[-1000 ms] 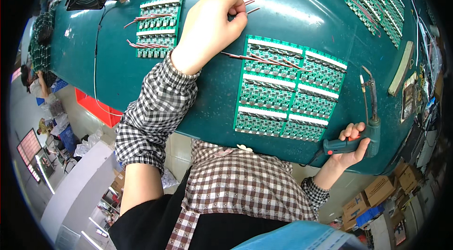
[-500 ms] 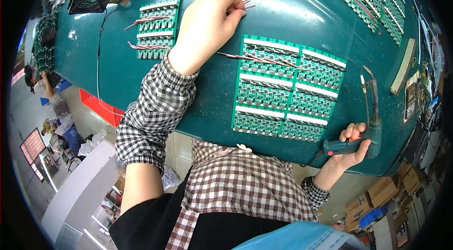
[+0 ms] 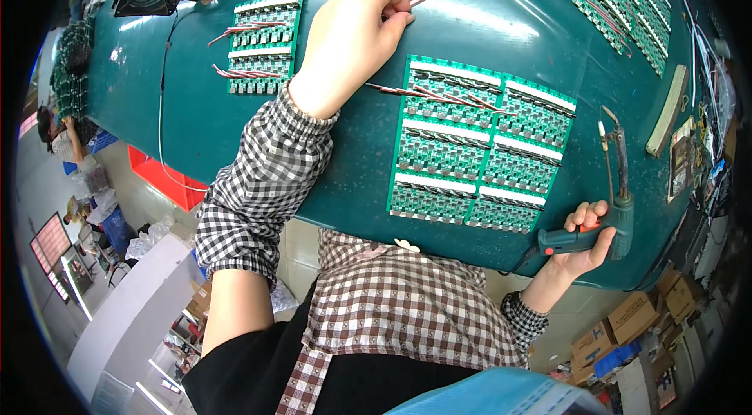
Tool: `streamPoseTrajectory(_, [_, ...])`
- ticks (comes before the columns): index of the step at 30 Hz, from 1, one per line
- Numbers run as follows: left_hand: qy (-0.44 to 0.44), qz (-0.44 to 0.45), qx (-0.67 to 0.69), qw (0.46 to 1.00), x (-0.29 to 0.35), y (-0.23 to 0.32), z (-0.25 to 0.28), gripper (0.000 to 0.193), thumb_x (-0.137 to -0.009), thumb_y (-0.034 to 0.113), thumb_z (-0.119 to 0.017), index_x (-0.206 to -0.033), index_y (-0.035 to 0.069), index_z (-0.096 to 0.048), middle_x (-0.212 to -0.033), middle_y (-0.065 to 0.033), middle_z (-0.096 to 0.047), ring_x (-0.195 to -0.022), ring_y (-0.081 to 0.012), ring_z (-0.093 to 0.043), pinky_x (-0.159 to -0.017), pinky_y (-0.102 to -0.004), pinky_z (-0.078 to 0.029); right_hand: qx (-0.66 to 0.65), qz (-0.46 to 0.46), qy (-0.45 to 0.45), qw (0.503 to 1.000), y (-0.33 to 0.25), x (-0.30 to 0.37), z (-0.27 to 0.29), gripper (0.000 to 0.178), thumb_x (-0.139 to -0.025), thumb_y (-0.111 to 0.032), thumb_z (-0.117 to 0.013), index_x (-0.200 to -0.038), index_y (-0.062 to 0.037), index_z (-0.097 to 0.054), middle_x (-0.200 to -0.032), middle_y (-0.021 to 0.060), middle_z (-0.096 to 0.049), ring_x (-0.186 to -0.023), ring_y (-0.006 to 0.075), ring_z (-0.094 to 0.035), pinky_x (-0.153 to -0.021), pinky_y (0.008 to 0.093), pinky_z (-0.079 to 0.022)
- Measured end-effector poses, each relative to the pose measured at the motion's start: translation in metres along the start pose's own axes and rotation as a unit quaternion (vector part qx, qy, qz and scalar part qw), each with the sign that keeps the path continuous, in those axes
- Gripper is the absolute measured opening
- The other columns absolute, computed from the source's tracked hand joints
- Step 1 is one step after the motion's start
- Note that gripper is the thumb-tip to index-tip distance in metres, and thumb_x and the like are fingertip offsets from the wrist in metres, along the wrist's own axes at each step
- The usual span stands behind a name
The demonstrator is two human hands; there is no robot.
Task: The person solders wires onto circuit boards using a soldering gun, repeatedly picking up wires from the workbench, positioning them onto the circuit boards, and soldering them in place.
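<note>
Moved: our left hand [image 3: 352, 43] has slid nearer, fingers pinched on a thin wire [image 3: 413, 1]. Table [image 3: 235, 133]: green. Board panel [image 3: 478, 145]: flat, central, wires across it. Soldering gun [image 3: 603, 219]: gripped in our right hand [image 3: 583, 247]; its tip may scorch the panel if swung.

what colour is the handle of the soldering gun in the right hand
Dark teal-green with a red trigger, on the soldering gun held by the right hand; head view.

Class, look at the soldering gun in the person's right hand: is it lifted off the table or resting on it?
Cannot tell. The right hand grips the soldering gun at the table's near edge, tip pointing away over the surface, touching no board.
</note>
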State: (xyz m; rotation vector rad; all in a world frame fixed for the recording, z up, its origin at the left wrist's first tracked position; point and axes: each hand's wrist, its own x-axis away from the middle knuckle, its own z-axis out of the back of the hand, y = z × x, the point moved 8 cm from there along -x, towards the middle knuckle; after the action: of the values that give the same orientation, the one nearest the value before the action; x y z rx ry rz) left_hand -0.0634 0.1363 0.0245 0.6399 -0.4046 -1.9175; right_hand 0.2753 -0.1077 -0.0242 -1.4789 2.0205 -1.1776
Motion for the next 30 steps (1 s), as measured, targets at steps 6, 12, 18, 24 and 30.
streamPoseTrajectory(6, [-0.006,-0.005,0.003,1.0,0.001,0.0,-0.002,0.009,-0.082,0.009,-0.072,-0.089,0.004,-0.069,-0.077,-0.005,-0.059,-0.063,-0.0154,-0.054,-0.06,-0.0294,-0.045,0.007,-0.003,0.002,1.0,0.0,0.001,0.002,0.041,-0.097,-0.035,-0.06,-0.112,0.002,-0.052,-0.086,0.0068,-0.054,-0.082,0.018,-0.055,-0.064,0.027,-0.051])
streamPoseTrajectory(12, [0.006,-0.001,-0.033,0.999,-0.004,0.005,-0.001,0.009,-0.082,0.01,-0.072,-0.089,0.004,-0.069,-0.076,-0.005,-0.06,-0.063,-0.0162,-0.055,-0.06,-0.03,-0.046,0.002,-0.01,-0.005,1.0,-0.003,-0.003,0.003,0.041,-0.097,-0.036,-0.06,-0.113,0.0016,-0.052,-0.086,0.0065,-0.054,-0.082,0.0179,-0.055,-0.064,0.0269,-0.051])
streamPoseTrajectory(18, [0.029,0.003,-0.027,0.999,-0.01,0.006,0.0,0.011,-0.082,0.01,-0.072,-0.088,0.003,-0.068,-0.077,-0.0074,-0.061,-0.066,-0.0186,-0.06,-0.062,-0.0319,-0.048,0.008,-0.008,-0.002,1.0,-0.008,-0.012,0.002,0.042,-0.097,-0.036,-0.06,-0.114,0.0013,-0.052,-0.086,0.0062,-0.055,-0.082,0.018,-0.055,-0.064,0.0272,-0.051])
streamPoseTrajectory(24, [0.033,-0.038,-0.004,0.999,-0.02,0.023,-0.005,0.01,-0.081,0.011,-0.068,-0.084,0.003,-0.063,-0.081,-0.0144,-0.061,-0.077,-0.0357,-0.062,-0.067,-0.0431,-0.05,-0.022,-0.021,-0.002,1.0,-0.024,-0.005,0.004,0.04,-0.095,-0.035,-0.062,-0.112,-0.0012,-0.052,-0.082,0.0032,-0.051,-0.079,0.0143,-0.052,-0.063,0.0277,-0.047])
streamPoseTrajectory(30, [0.007,0.007,0.012,1.0,0.009,0.013,0.006,0.008,-0.086,0.004,-0.067,-0.091,0.002,-0.062,-0.084,-0.012,-0.057,-0.069,-0.0276,-0.057,-0.063,-0.0352,-0.048,-0.032,-0.044,0.053,0.997,0.024,0.007,0.004,0.037,-0.092,-0.026,-0.061,-0.107,0.0076,-0.057,-0.082,0.0183,-0.068,-0.074,0.0268,-0.067,-0.064,0.0355,-0.054])
